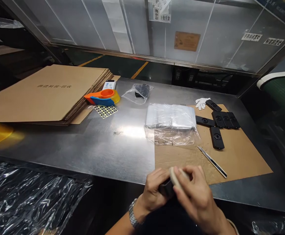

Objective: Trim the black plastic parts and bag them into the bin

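Both my hands are together at the near edge of the steel table (108, 143). My left hand (153, 192), with a metal watch on its wrist, is closed around a small black flat part (165, 188). My right hand (193, 195) pinches a pale, cream-coloured piece (175, 178) against the top of that black part. Several more black parts (217, 125) of the same kind lie on a brown cardboard sheet (240, 156) ahead and to the right. A stack of clear plastic bags (170, 122) lies just beyond my hands.
A thin metal blade tool (212, 161) lies on the cardboard sheet. A white glove (201, 103) sits behind the black parts. At left are a stack of flat cartons (46, 93), an orange and blue tape dispenser (103, 97) and a sticker sheet (105, 111). Crinkled plastic film (29, 195) lies below the table at left.
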Demonstrator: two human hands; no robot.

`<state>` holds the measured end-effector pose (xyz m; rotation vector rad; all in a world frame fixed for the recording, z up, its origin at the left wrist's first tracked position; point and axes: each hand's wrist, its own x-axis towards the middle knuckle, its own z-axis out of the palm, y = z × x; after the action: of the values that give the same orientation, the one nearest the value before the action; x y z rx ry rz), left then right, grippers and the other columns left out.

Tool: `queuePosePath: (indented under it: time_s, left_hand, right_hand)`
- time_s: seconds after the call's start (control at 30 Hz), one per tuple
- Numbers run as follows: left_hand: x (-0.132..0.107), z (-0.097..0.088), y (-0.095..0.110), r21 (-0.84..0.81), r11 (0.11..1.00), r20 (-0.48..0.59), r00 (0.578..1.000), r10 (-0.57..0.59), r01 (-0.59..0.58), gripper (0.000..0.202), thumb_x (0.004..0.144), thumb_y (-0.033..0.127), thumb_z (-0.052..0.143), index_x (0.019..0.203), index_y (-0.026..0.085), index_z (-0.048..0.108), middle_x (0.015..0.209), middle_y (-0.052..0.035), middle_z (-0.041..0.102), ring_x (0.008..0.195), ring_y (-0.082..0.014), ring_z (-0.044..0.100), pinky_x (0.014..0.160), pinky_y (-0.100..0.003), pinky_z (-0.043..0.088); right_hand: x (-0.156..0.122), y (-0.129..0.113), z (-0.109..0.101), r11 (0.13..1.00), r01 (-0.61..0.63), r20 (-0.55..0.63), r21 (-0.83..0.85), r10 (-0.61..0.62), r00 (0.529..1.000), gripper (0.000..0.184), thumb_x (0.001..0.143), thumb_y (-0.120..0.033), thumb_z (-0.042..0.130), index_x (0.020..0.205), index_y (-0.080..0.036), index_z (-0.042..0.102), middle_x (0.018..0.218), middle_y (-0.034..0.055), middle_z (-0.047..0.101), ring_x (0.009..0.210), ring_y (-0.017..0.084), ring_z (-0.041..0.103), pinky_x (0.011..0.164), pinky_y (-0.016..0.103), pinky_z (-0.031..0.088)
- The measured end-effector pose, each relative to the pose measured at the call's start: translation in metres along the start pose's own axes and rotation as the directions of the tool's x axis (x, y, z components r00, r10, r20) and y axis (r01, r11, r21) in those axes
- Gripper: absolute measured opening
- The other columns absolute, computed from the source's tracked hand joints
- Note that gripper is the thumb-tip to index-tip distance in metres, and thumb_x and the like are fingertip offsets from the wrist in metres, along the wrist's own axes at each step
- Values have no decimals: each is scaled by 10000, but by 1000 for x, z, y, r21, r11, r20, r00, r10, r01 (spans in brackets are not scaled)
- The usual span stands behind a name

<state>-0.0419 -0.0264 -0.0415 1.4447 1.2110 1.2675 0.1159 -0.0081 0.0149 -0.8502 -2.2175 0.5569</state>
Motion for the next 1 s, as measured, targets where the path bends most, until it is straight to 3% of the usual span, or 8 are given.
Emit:
queuePosePath:
  time_s: [0.13, 0.23, 0.3, 0.43, 0.6, 0.73, 0.83, 1.0]
  left_hand:
    - [0, 6, 9, -226, 967, 25, 993, -119, 121, 358, 709, 213, 646, 1066, 182, 649, 932, -99, 681, 817, -242, 619, 768, -339, 455]
    - [1, 16, 9, -460, 881, -145, 969, -201, 113, 463, 698, 294, 673, 1144, 194, 596, 1209, -104, 580, 1102, -283, 526, 958, -372, 379]
    - [4, 20, 8, -648, 751, -208, 920, -332, 125, 551, 715, 357, 660, 1230, 221, 520, 1282, -104, 533, 1181, -281, 474, 1014, -397, 329]
    - [11, 12, 8, -890, 396, -55, 807, -589, 228, 585, 769, 382, 612, 1293, 200, 426, 1050, -121, 668, 1027, -254, 598, 968, -424, 383]
    - [14, -6, 11, -923, 176, 156, 753, -639, 341, 420, 798, 494, 534, 985, 128, 621, 780, -62, 648, 657, -164, 632, 795, -392, 508]
    - [7, -4, 10, -850, 161, 365, 781, -507, 502, 581, 818, 606, 378, 1272, 252, 451, 763, -42, 622, 547, -159, 613, 498, -310, 530]
    - [-1, 4, 7, -797, 177, 444, 759, -476, 577, 631, 832, 623, 307, 1379, 313, 262, 611, -7, 603, 438, -148, 583, 376, -224, 451]
    - [-12, 10, 7, -701, 136, 556, 656, -510, 700, 755, 788, 706, 215, 965, 105, 636, 473, -49, 552, 368, -128, 526, 354, -196, 396]
  right_hand:
    - [3, 8, 10, 931, -231, 11, 282, 238, 971, 415, 894, -217, 460, 1308, -239, 457, 1005, 79, 521, 929, 180, 532, 773, 316, 504]
    - [-3, 9, 31, 886, -265, -94, 380, 322, 942, 399, 906, -250, 445, 1304, -229, 462, 1037, 80, 515, 969, 176, 547, 815, 298, 501]
    - [-13, 9, 47, 889, -271, -132, 369, 338, 932, 417, 909, -241, 435, 1325, -226, 435, 1074, 90, 506, 1012, 183, 541, 843, 306, 493]
    - [-45, 16, 66, 905, -290, -68, 310, 325, 943, 423, 908, -226, 421, 1331, -217, 430, 1064, 98, 534, 995, 191, 564, 821, 311, 506]
    - [-56, 34, 42, 949, -273, -52, 159, 284, 957, 399, 878, -191, 472, 1275, -222, 494, 1093, 97, 542, 1007, 210, 560, 825, 329, 503]
    - [-28, 36, 14, 995, -102, -76, 4, 102, 992, 473, 851, -114, 480, 1307, -235, 451, 1166, 124, 482, 1077, 249, 487, 831, 413, 479]
    - [-10, 29, 11, 997, 67, 72, -42, -64, 995, 532, 838, -72, 478, 1340, -231, 406, 1149, 137, 473, 1033, 238, 481, 788, 412, 489]
    - [1, 29, 21, 985, 141, 112, -94, -130, 985, 560, 842, -81, 476, 1369, -227, 358, 1139, 139, 476, 988, 224, 477, 757, 394, 487]
